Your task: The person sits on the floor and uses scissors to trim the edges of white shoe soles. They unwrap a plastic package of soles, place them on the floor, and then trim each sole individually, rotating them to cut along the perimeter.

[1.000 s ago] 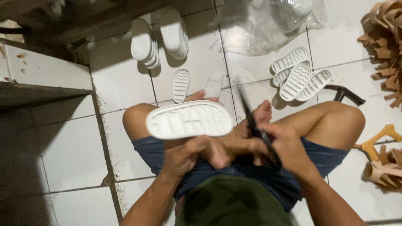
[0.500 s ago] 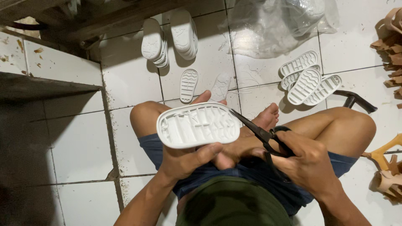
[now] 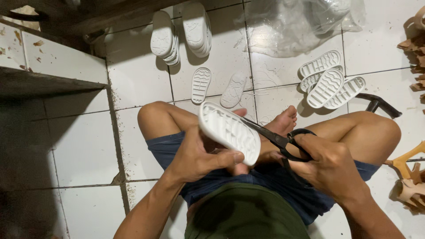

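I see the left hand [image 3: 199, 155] with its grip wrapped around a white ridged sole [image 3: 228, 130], tilted; right hand [image 3: 330, 163] clenched in black scissors [image 3: 276, 139], blades touching the sole's edge.

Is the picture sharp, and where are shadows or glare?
Head view: the sole, scissors and both hands, left and right, are sharp; deep shadow covers the left side under the ledge; the plastic bag shows soft glare.

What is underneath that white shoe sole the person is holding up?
Under the white shoe sole are the left hand, whose thumb presses its edge, and the black scissors meeting its rim, held by the right hand. The lap beneath is mostly covered by the sole.
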Tool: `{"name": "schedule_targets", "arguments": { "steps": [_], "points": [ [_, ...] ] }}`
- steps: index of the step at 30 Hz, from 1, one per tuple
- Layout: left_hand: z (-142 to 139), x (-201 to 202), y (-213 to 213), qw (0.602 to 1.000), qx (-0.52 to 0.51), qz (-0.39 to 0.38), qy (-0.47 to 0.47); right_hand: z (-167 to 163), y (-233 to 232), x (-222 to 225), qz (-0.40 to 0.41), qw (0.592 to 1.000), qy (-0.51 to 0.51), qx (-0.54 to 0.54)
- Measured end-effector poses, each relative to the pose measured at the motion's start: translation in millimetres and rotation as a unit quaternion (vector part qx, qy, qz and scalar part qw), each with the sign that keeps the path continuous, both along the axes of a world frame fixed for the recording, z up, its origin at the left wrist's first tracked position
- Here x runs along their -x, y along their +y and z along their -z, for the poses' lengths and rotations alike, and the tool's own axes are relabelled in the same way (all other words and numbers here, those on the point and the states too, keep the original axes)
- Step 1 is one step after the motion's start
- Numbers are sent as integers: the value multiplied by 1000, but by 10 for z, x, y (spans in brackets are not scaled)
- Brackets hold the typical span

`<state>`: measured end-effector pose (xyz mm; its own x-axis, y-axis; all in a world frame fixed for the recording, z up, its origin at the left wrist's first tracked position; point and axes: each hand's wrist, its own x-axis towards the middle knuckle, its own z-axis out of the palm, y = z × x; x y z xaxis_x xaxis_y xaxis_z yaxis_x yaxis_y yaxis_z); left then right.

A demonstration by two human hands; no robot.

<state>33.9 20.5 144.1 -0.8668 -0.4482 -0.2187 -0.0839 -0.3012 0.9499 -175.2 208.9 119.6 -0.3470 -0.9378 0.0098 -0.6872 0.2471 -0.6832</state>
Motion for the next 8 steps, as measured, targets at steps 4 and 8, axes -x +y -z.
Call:
{"name": "schedule_targets", "arguments": {
  "steps": [4, 8],
  "points": [
    [86, 16, 28, 994, -66, 82, -12, 7, -26, -78, 18, 999, -33, -2],
    [203, -34, -130, 982, -83, 163, -55, 41, -79, -158, 46, 995, -60, 67]
  ]
}}
